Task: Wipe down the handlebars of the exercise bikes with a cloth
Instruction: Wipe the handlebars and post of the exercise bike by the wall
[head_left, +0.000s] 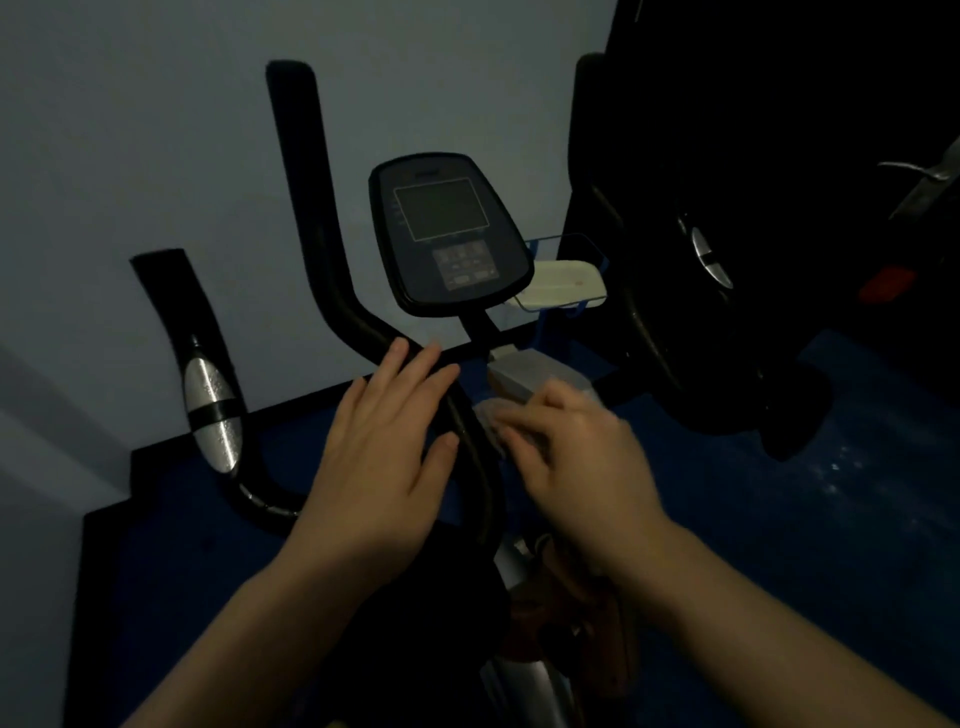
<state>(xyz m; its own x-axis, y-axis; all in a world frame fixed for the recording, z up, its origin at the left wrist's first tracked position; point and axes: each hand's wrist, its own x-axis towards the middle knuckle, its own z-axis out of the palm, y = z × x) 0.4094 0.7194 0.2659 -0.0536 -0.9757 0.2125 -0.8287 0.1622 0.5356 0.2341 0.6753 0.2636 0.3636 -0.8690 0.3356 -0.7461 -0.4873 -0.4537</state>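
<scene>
Currently, the left hand (382, 457) is lying with straight, spread fingers over the black curved tubular handlebar (332, 291) of the exercise bike, near the bar's central junction below the dark oval console (449, 234). The right hand (576, 457) is pressing down, fingers curled, on a pale crumpled cloth (491, 415) just right of that junction, beside the grey stem block (524, 376) (motion blur is obscuring the exact grip). A silver pulse-sensor grip (213, 410) is sitting at the handlebar's left end. A white tray (563, 286) is showing beyond the console's right edge.
</scene>
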